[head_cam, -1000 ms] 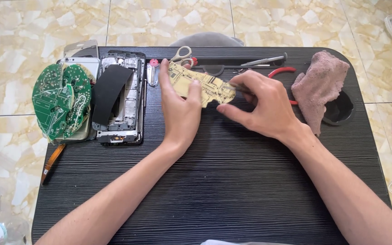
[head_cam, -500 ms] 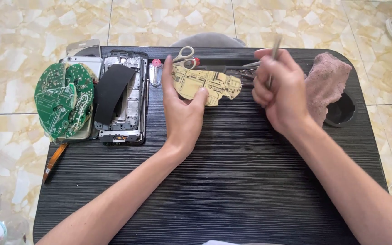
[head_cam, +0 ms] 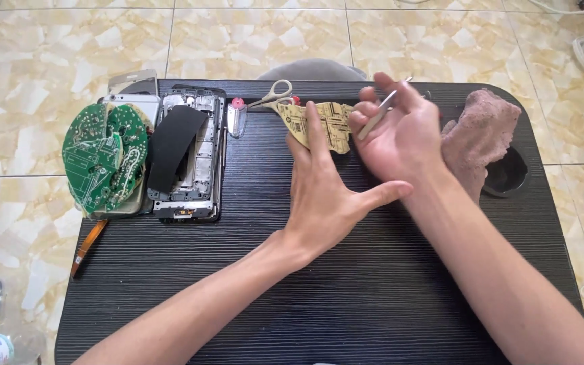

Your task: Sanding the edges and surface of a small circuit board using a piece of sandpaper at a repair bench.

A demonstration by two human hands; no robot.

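Small black wood-grain table [head_cam: 346,297] sitting on a marbled tile floor [head_cam: 251,34], pretty cluttered workbench setup.

The right hand [head_cam: 400,138] is pinching a thin pair of metal tweezers [head_cam: 378,116] between thumb and fingertips, fingers curled closed around it, tip angled down toward the board. The left hand [head_cam: 322,196] is lying flat with fingers spread and extended, pressing down on a tan, oddly shaped circuit board [head_cam: 322,122] at the far middle of the table. It's not gripping anything, just pinning the board, probably so it isn't sliding around while the tweezers are poking at it.

Moving outward: a pair of scissors [head_cam: 273,94] is lying just behind the board, touching or nearly so, and a small red-tipped lighter-looking thing [head_cam: 236,116] is sitting beside that. To the left there's an opened-up phone [head_cam: 194,155] with a black strip [head_cam: 172,145] draped across it, and next to it a round green circuit board [head_cam: 103,159] overlapping a lighter device underneath. A brownish rag [head_cam: 478,135] is bunched up at the right, partly covering the table's cup recess [head_cam: 507,177]. An orange-handled tool [head_cam: 88,242] is hanging off the left edge.
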